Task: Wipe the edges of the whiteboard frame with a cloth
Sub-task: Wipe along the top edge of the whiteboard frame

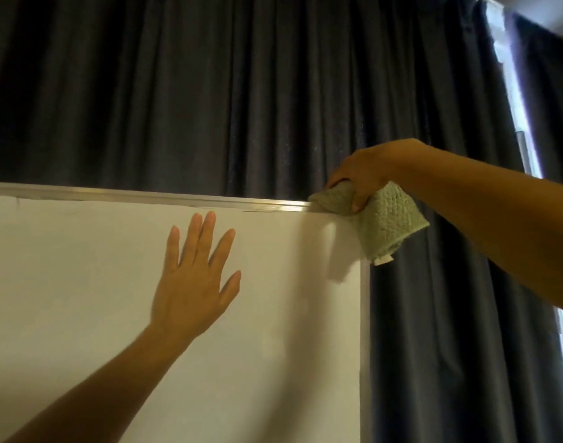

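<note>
A white whiteboard (82, 282) fills the lower left, bordered by a silver metal frame (146, 196) along its top and right edge. My right hand (363, 174) is shut on a pale green textured cloth (385, 225), pressing it onto the frame's top right corner. The cloth hangs down over the corner, with a small white tag at its bottom. My left hand (194, 282) lies flat on the board surface, fingers spread, holding nothing.
Dark blue pleated curtains (242, 91) hang behind and to the right of the board. A bright strip of window (513, 100) shows between curtains at the far right.
</note>
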`<action>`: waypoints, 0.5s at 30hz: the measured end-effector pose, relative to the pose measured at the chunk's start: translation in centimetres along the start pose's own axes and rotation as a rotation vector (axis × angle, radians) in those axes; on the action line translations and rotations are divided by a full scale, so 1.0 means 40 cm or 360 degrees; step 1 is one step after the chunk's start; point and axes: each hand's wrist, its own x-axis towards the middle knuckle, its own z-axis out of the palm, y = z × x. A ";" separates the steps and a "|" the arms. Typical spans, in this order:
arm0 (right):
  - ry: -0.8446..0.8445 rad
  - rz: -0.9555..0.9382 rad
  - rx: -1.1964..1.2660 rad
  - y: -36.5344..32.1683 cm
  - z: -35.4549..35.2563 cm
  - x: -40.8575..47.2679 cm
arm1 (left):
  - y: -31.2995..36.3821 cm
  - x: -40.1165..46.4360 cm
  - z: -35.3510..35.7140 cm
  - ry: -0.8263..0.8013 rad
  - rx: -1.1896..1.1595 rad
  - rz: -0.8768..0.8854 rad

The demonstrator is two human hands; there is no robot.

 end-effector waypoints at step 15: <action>0.0979 0.0124 0.3248 -0.150 0.568 0.183 | 0.325 0.103 0.166 -0.0320 -0.0104 0.0085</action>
